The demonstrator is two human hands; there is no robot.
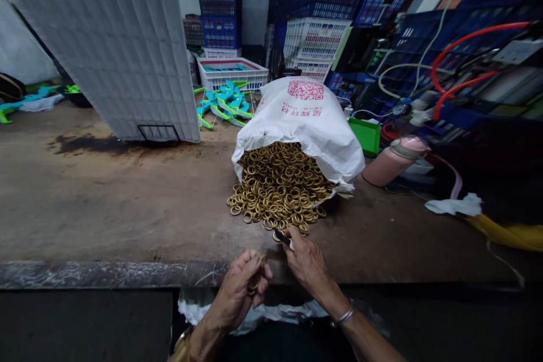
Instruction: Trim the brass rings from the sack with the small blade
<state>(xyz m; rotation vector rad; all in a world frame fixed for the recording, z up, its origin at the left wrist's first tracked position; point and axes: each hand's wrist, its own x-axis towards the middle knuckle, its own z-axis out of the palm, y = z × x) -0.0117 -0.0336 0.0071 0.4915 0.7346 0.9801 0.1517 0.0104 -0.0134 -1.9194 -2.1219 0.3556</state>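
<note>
My left hand (245, 283) is closed around a few brass rings (253, 284), just in front of the table's near edge. My right hand (306, 255), to its right, grips a slim black tool (281, 236); its exact kind cannot be made out. The tool's tip reaches a ring at the front of the pile. A large heap of brass-coloured rings (275, 192) spills onto the table from the mouth of a white woven sack (305, 119) lying on its side. Fingers hide part of the rings in my left hand.
A grey-white panel (106, 39) stands on the wooden table (127, 198) at left. Behind are blue and green plastic pieces (227, 103), a white crate (233, 76) and stacked blue crates (220, 5). A pink bottle (396, 159), green tray (365, 137) and orange hoses (460, 56) are right.
</note>
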